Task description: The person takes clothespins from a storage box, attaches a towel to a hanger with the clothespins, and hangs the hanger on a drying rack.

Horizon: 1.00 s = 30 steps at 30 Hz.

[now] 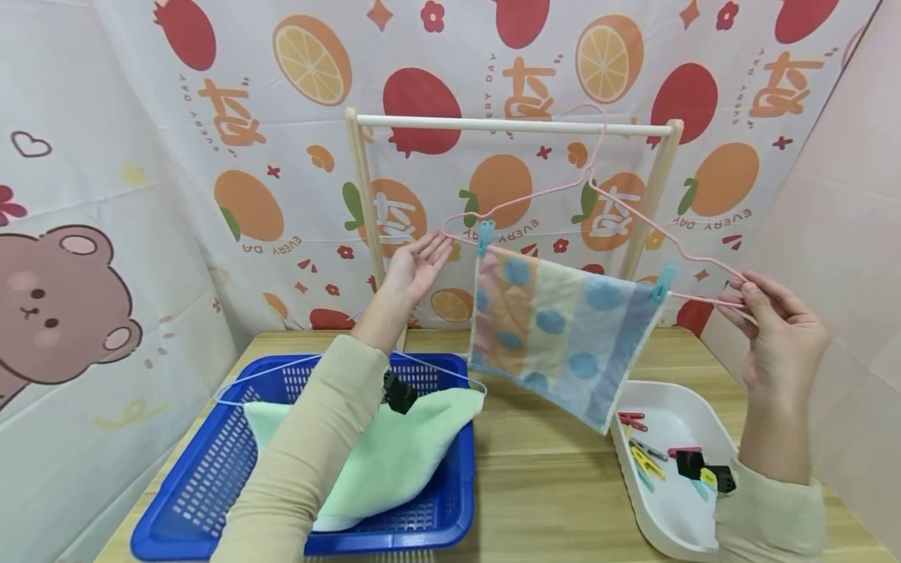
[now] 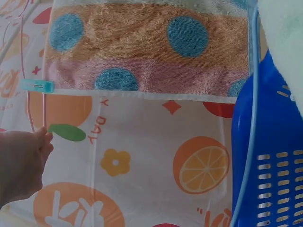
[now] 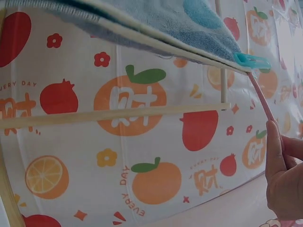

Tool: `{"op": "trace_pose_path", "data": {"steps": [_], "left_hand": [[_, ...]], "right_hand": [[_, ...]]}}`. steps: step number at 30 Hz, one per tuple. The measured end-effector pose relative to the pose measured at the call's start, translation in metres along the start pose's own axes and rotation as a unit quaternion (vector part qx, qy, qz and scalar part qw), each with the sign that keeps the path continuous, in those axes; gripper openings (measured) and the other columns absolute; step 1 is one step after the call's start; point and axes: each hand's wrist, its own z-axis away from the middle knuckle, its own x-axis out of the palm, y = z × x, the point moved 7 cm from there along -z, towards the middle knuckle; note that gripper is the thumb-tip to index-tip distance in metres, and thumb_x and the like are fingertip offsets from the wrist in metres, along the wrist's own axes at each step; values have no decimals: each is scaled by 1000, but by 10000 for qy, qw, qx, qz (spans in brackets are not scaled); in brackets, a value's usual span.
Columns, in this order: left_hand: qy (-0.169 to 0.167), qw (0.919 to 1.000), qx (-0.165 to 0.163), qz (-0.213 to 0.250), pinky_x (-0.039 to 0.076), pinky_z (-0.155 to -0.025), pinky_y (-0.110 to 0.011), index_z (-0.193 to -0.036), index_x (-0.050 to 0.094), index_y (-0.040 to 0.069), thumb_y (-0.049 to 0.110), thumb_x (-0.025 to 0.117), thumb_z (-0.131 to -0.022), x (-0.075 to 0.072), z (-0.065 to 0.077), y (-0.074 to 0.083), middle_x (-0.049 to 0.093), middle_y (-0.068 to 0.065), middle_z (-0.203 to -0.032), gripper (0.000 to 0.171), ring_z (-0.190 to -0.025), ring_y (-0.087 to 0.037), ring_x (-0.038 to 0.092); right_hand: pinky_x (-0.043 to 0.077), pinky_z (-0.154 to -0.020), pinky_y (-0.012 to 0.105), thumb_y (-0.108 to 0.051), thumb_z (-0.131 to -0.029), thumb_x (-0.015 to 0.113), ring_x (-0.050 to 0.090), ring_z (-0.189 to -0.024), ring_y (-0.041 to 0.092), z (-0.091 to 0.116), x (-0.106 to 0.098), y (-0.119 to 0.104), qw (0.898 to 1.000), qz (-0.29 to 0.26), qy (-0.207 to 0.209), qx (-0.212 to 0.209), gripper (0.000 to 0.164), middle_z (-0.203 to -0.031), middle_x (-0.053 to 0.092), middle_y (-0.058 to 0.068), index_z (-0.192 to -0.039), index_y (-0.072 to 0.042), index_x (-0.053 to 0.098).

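Note:
A pink clothes hanger (image 1: 637,211) slants down to the right, its hook overlapping the rack's white rod in the head view. From its lower bar hangs a striped towel (image 1: 556,328) with blue dots, fastened by one teal clothespin (image 1: 486,236) at the left corner and another teal clothespin (image 1: 663,283) at the right. My left hand (image 1: 411,274) holds the hanger's left end at the fingertips; the left wrist view shows both wires running into the fingers (image 2: 46,142). My right hand (image 1: 784,336) pinches the right end between thumb and fingers.
Behind the towel stands a wooden rack (image 1: 651,199) before a fruit-print cloth. A blue basket (image 1: 461,469) at left bears a green towel (image 1: 415,446) and a light blue hanger (image 1: 228,387). At right, a white tray (image 1: 651,512) contains several coloured clothespins (image 1: 647,461).

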Motion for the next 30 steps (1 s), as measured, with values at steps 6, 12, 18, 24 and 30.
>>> {"op": "trace_pose_path", "data": {"steps": [6, 12, 18, 24, 30], "left_hand": [[164, 9999, -24, 10, 25, -104, -28, -145, 17, 4, 1, 32, -99, -10, -5, -1, 17, -11, -149, 49, -133, -24, 22], [405, 9991, 3, 114, 27, -103, -29, -145, 20, 7, 0, 34, -98, -19, -7, -3, 20, -9, -148, 49, -132, -25, 24], [558, 9982, 87, 200, 29, -102, -31, -144, 23, 8, 1, 35, -98, -26, -11, -2, 24, -7, -147, 48, -131, -28, 26], [654, 9972, 50, 346, 30, -101, -32, -143, 27, 10, 2, 36, -98, -29, -15, -5, 27, -4, -146, 46, -130, -29, 28], [636, 9977, 82, 238, 31, -101, -33, -143, 28, 8, 4, 36, -99, -30, -20, -7, 27, -7, -146, 44, -129, -31, 29]], "right_hand": [[50, -59, 30, 1, -70, 75, 67, -72, 25, 7, 2, 11, 9999, 110, -22, 123, 40, -95, 65, 17, -107, 10, 63], [51, -62, 28, -2, -71, 76, 67, -74, 23, 10, -2, 24, 9982, 455, -170, 344, 39, -94, 66, 15, -107, 7, 65], [51, -65, 27, -2, -74, 74, 67, -74, 18, 7, -3, 32, 9904, 1032, -710, 590, 31, -86, 68, 9, -103, 5, 67], [51, -66, 26, -1, -79, 70, 67, -76, 17, 6, -5, 34, 9826, 1259, -1147, 749, 24, -84, 69, 7, -102, 2, 68], [50, -67, 23, -4, -82, 68, 66, -75, 13, -1, -7, 33, 9735, 1698, -1359, 707, 22, -86, 68, 5, -103, -1, 68]]}}
